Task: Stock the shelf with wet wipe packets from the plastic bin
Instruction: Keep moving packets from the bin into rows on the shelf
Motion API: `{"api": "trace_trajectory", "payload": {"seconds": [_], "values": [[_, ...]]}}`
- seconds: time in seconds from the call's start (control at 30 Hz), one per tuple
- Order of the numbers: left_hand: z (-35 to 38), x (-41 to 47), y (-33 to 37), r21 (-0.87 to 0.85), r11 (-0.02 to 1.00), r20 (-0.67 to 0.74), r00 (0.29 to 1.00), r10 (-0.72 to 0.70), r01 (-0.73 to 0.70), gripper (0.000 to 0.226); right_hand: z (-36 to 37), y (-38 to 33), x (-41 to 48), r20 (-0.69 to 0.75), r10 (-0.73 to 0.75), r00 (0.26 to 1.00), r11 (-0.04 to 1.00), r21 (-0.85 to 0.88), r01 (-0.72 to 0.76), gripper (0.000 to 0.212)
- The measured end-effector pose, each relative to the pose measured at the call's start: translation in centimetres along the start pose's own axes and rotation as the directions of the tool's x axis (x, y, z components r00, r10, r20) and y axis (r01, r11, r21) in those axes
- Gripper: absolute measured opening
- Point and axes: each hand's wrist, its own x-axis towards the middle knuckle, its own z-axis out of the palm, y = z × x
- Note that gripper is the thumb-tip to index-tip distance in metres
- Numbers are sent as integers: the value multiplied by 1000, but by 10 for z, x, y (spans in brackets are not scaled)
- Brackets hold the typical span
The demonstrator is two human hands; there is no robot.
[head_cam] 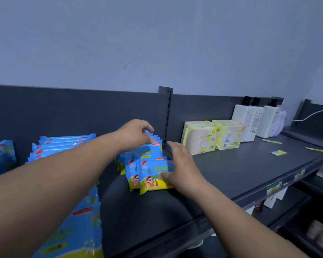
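left hand (136, 135) pinched far packets (155, 140) | right hand (183, 168) flat, fingers together, against near packet (152, 175) | on shelf (241, 164)

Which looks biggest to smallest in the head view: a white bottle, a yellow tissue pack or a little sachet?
1. Yellow tissue pack and white bottle: about alike; the bottle stands farther back, so no ranking.
2. Little sachet: clearly smallest.
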Motion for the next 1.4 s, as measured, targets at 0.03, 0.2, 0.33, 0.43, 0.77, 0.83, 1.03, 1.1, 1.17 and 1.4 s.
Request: {"api": "trace_trajectory", "payload": {"seconds": [0.03,0.2,0.33,0.43,0.77,0.83,1.03,1.1,1.17,1.4], "values": [[0,-2,-1,9,1000,-5,1000,-2,2,31,1,-1,2,-1,-4,1000,1000,16,4,98],[1,-15,1,60,998,-14,1000,-10,11,33,2,0,-2,7,10,1000,1000,18,-10,95],[7,-30,7,85,996,13,1000,-3,2,33,-2,4,-16,-4,34,999,999,18,-34,93],[15,-43,11,151,988,30,999,21,-25,40,-13,6,-31,-6,41,999,999,10,-41,86],[52,-111,55,477,853,48,975,215,-212,59,-62,21,-111,-109,6,994,954,-298,-38,63],[65,-127,65,501,830,64,967,246,-244,60,-70,30,-135,-107,6,994,923,-381,-47,61],[114,-177,87,473,819,89,942,324,-326,64,-87,61,-213,-45,100,994,888,-446,-110,63],[132,-195,90,469,811,105,934,341,-349,65,-89,70,-240,-34,131,991,893,-429,-133,59],[153,-211,90,458,813,139,932,335,-361,65,-86,80,-265,-18,172,985,900,-404,-164,56],[231,-261,68,421,844,306,928,211,-331,70,-53,126,-338,68,331,941,900,-321,-294,51]]}}
